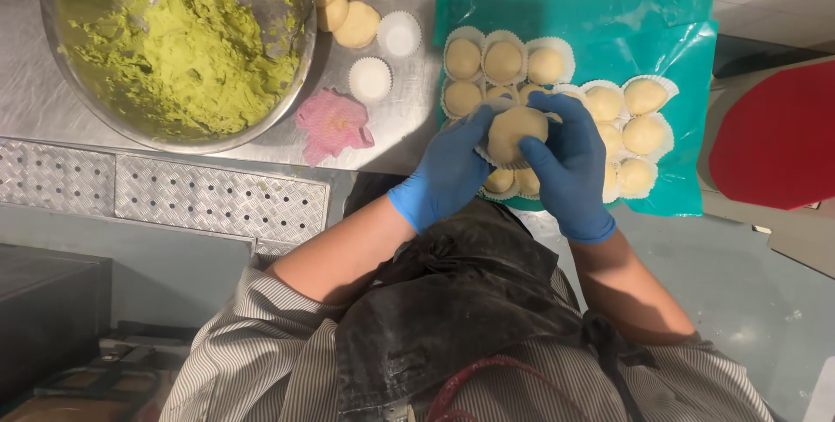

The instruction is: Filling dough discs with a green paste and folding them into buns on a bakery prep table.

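Both gloved hands, the left hand and right hand, are cupped together around a pale dough ball in a paper cup, held above the teal sheet of filled cups, seemingly to seat it evenly.

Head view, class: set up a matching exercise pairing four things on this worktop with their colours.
Things:
1. paste in the metal bowl
2. crumpled cloth
3. plastic sheet
4. dough ball held between the left hand and right hand

Colours:
a. teal
b. pale yellow
c. green
d. pink

Pairs: 1-c, 2-d, 3-a, 4-b
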